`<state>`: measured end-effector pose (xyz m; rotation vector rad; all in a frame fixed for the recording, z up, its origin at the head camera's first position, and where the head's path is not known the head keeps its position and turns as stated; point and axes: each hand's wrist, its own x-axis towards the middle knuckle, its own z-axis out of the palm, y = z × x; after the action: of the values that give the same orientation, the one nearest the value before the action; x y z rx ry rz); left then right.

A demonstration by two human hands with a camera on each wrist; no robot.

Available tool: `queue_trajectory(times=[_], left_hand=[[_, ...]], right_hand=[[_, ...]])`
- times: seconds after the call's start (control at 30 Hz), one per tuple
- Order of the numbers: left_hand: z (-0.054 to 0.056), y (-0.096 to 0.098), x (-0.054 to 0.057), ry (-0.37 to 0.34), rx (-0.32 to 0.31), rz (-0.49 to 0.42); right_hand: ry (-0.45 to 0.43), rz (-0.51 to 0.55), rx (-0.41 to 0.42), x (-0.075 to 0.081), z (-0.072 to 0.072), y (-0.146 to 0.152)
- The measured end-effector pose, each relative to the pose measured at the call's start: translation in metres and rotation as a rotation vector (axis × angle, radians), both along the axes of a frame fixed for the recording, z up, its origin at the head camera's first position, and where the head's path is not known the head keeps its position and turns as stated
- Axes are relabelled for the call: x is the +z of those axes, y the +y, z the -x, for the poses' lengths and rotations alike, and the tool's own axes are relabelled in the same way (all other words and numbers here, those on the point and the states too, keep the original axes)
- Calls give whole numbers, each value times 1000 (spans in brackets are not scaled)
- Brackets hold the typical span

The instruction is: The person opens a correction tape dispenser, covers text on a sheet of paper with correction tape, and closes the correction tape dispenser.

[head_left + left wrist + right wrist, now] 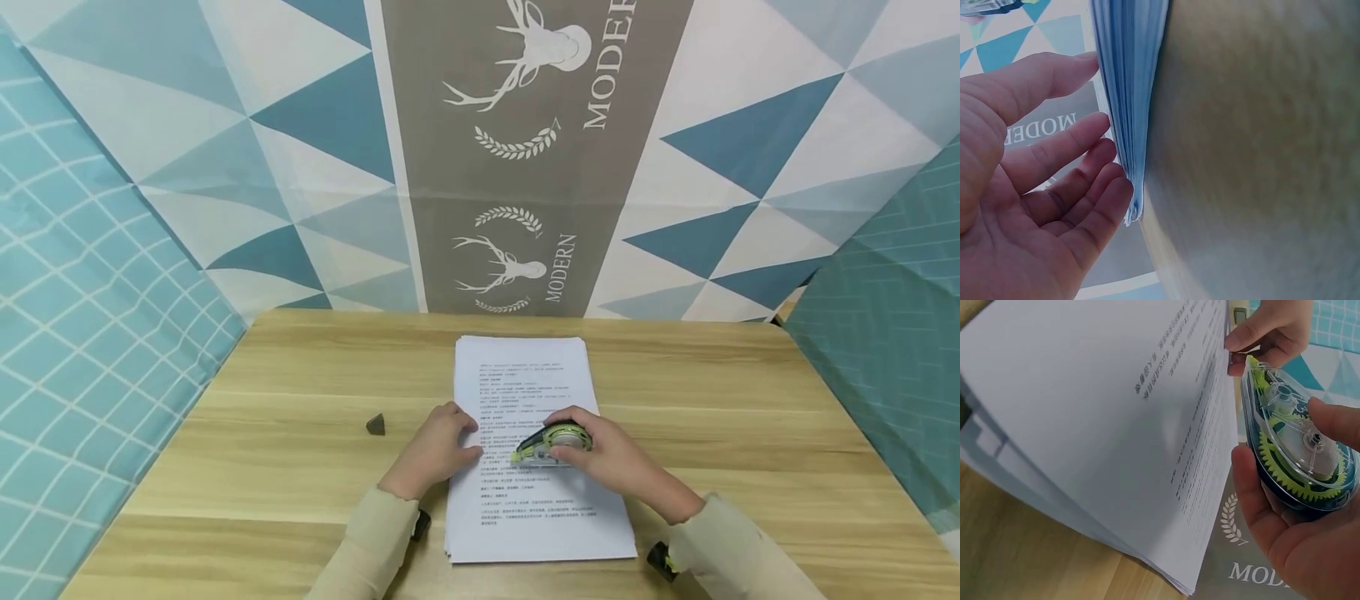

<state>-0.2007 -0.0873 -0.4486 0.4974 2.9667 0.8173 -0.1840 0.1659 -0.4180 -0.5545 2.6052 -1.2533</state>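
Observation:
A thick stack of printed paper (536, 521) lies on the wooden table in front of me. My right hand (618, 458) holds a green and black correction tape dispenser (1304, 440) with a clear side, thumb on one face and fingers on the other. Its yellow-green tip points left, over the printed lines; whether it touches the sheet I cannot tell. At the stack's left edge rests my left hand (433, 452), its fingers loosely bent. In the left wrist view, its fingertips (1102, 124) lie along the side of the paper (1127, 94).
Left of the stack lies a small dark wedge-shaped piece (376, 425). The wooden table (300, 467) meets a patterned cloth backdrop (510, 192) at its far edge. Dark wrist devices (662, 562) sit under both sleeves.

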Motion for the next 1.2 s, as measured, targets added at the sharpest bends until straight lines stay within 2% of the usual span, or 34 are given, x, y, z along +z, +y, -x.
queue_trajectory(times=[0.13, 0.47, 0.9, 1.2], left_hand=[[1, 1, 2, -9, 0, 0], [2, 2, 3, -31, 12, 9], [1, 1, 2, -37, 11, 5], [2, 0, 1, -35, 12, 2]], right_hand=[[24, -23, 6, -1, 2, 1], [59, -71, -43, 1, 2, 9], [95, -80, 48, -2, 4, 2], [122, -71, 69, -4, 6, -7]])
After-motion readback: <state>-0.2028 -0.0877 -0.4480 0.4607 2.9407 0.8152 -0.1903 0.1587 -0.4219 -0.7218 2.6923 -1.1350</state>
